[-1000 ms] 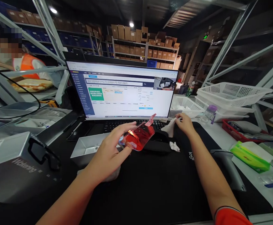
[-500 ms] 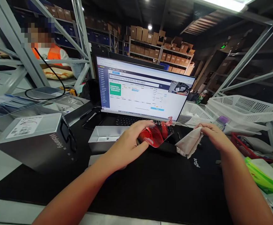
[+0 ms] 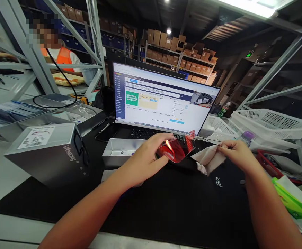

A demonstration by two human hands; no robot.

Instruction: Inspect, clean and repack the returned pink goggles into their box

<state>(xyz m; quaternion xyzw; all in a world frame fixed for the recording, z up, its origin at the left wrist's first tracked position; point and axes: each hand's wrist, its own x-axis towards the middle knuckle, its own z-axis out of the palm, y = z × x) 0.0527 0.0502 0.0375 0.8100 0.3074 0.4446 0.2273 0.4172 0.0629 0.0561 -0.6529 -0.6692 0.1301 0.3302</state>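
Note:
My left hand (image 3: pixel 151 154) grips a glossy red panel (image 3: pixel 178 148) by its left end, thumb at the near edge and fingers over the far one. The panel has rounded corners and a bright reflection, and it is held above the desk mat in front of the keyboard. A crumpled pink piece (image 3: pixel 192 134) shows at its far right corner. My right hand (image 3: pixel 235 152) pinches the upper right corner of a thin beige cloth (image 3: pixel 210 159), which hangs down beside the panel, apart from it. A shallow silver box part (image 3: pixel 110 155) stands just behind my left wrist.
A silver box (image 3: pixel 49 162) marked Wokening stands on the black mat (image 3: pixel 179 207) at left. The laptop screen (image 3: pixel 163 100) rises behind. White baskets (image 3: pixel 275 121), a red basket (image 3: pixel 270 164) and a green packet (image 3: pixel 292 202) line the right. A person in an orange vest (image 3: pixel 64 57) is back left.
The view has shifted slightly, so the scene sits further right. The cloth has swung and spread out a little below my right hand. The panel's reflection has brightened in my left hand.

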